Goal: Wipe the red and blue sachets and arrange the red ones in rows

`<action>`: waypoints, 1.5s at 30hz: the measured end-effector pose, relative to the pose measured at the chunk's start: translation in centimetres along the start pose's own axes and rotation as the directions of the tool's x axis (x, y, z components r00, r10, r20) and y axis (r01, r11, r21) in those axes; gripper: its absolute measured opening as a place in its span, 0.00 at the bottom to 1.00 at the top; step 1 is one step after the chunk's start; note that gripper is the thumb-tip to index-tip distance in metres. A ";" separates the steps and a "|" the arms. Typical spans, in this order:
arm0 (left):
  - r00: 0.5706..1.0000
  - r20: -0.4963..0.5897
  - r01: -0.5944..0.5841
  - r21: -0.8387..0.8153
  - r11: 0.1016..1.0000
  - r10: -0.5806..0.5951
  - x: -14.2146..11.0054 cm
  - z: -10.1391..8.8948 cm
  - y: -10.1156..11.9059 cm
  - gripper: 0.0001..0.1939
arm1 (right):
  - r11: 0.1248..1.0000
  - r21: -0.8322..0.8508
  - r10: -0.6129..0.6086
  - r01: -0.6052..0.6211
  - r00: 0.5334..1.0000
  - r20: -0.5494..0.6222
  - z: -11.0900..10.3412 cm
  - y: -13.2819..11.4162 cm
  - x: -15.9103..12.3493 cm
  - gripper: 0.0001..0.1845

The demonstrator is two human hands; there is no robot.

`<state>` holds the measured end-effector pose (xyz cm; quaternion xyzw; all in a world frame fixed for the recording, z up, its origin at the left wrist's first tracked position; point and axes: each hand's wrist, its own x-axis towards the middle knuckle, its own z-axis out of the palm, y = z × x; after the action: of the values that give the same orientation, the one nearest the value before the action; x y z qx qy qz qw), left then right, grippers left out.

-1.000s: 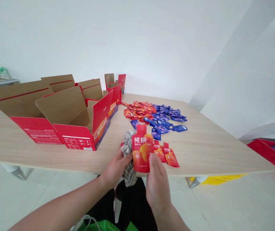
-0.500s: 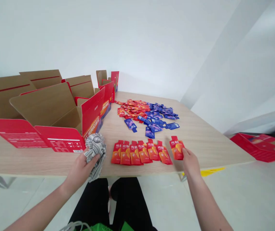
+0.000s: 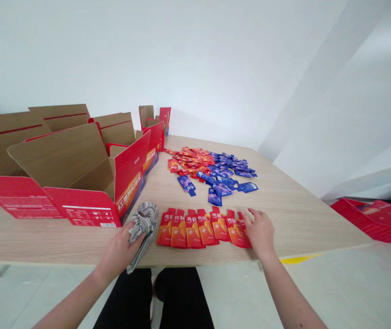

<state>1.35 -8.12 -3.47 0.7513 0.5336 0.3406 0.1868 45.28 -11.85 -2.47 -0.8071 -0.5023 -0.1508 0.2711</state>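
Note:
A grey-and-white striped cloth [image 3: 143,230] is bunched in my left hand [image 3: 122,249], whose fingers are closed round it at the table's front edge. Along that edge lies a row of several flat red sachets [image 3: 185,230] with orange pictures and white lettering, some overlapping. My right hand [image 3: 261,230] rests at the row's right end, fingers apart, its thumb side touching the last red sachet [image 3: 243,224] and partly covering it. Behind the row are a loose heap of red sachets [image 3: 193,160] and a heap of blue sachets [image 3: 229,169], side by side.
Open red cardboard boxes [image 3: 86,205] with brown insides and raised flaps stand on the table's left, close to my left hand. A smaller open box [image 3: 165,119] is at the back. Another red box [image 3: 370,219] sits low on the right, beyond the wooden table [image 3: 301,219].
My right hand has moved left and set the red sachet down at the row's right end, overlapping its neighbour; its fingers have spread. The left hand keeps hold of the cloth.

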 end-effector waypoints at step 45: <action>0.995 -0.044 -0.092 0.064 0.994 0.095 -0.5 -0.4 0.3 0.15 | 0.801 -0.075 -0.456 0.593 0.687 0.565 16.0 -16.0 19.1 0.31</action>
<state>1.13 -8.71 -3.18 0.7725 0.5125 0.3499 0.1347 39.14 17.08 -1.01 -0.6647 -0.7438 -0.0610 -0.0354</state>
